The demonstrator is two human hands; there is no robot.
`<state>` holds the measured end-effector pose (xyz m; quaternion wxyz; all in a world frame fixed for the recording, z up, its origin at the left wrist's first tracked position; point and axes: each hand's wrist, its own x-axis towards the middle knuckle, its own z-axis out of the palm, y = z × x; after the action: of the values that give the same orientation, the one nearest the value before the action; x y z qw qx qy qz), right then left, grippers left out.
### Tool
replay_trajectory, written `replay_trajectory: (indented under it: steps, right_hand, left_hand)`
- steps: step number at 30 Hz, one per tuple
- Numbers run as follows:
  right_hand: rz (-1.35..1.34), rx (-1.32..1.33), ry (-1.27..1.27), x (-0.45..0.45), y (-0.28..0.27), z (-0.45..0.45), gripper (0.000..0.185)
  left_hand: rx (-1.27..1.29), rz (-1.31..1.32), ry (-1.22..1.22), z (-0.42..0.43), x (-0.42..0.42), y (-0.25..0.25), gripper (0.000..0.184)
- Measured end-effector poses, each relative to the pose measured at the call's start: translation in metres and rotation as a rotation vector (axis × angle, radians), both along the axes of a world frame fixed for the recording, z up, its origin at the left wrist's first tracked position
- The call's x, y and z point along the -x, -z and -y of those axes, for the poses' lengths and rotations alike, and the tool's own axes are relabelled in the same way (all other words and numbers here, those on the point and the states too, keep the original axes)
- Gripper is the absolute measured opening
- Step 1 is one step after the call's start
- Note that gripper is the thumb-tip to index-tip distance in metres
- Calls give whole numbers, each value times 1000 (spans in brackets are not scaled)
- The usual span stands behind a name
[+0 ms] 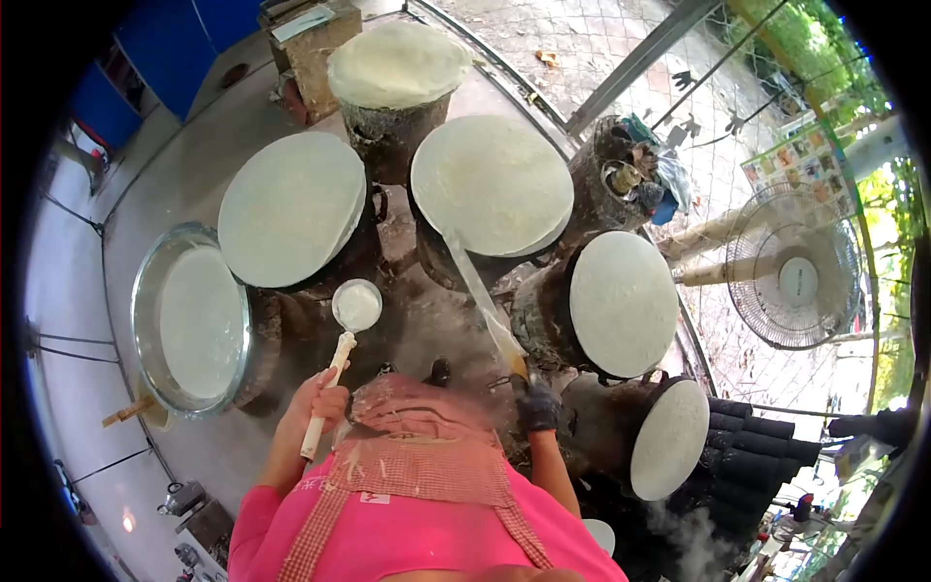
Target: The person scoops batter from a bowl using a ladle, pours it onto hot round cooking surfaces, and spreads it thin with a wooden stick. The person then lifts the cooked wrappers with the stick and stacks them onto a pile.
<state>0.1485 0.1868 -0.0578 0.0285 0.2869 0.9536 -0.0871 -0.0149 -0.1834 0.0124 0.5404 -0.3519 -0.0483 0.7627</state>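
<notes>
My left hand (pixel 328 400) is closed round the pale handle of a ladle (pixel 357 306). The ladle's round bowl is held level and contains white batter. In a dark glove, my right hand (pixel 536 403) grips a long flat spatula (pixel 477 289). Its far tip reaches the front edge of a round griddle (pixel 493 179) covered by a thin white sheet. To the left of it stands another coated griddle (pixel 291 209). A metal basin (pixel 142 320) of white batter sits at the far left, beyond my left hand.
More white-topped griddles stand at the back (pixel 398 63), right (pixel 626 304) and lower right (pixel 669 439), on barrel-like stoves. Black cylinders (pixel 747 446) are stacked at the right, with steam nearby. A fan (pixel 793 276) stands beside the wire fence.
</notes>
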Motion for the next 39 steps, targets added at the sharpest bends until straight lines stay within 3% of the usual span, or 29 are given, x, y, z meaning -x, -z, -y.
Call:
replay_trajectory:
  steps: [6, 9, 11, 14, 15, 18, 23, 27, 28, 32, 35, 39]
  right_hand:
    - [-229, 141, -217, 117, -3, -10, 46]
    - [-268, -82, -504, 179, 22, -36, 37]
    - [-83, -100, -541, 227, -6, -33, 35]
    - [-181, -112, -672, 270, 26, -53, 42]
    - [-140, -95, -742, 281, 27, -60, 33]
    - [190, -137, -884, 304, -3, -67, 28]
    - [40, -109, -803, 336, -23, -91, 25]
    - [-404, -181, -653, 382, -47, -147, 23]
    - [-535, -302, -637, 398, -46, -176, 25]
    - [-368, -335, -263, 425, -153, -232, 29]
    - [-551, -242, -70, 434, -185, -273, 38]
    - [-570, -339, 43, 439, -236, -277, 37]
  left_hand:
    - [22, 1, 29, 25, 10, -2, 30]
    - [38, 22, 1, 34, 1, 3, 29]
    - [144, 17, -10, 26, -5, -9, 16]
    - [183, 51, -99, 9, -24, -6, 15]
    - [187, 52, -134, 3, -30, -9, 16]
    - [125, 78, -254, -12, -40, -2, 17]
    - [152, 160, -412, -40, -53, -11, 19]
    - [178, 137, -439, -46, -48, -22, 19]
    - [179, 132, -440, -45, -47, -22, 19]
    - [173, 140, -437, -24, -41, -16, 19]
    - [158, 68, -424, -4, -33, -9, 19]
    - [182, 34, -404, 27, -25, -4, 17]
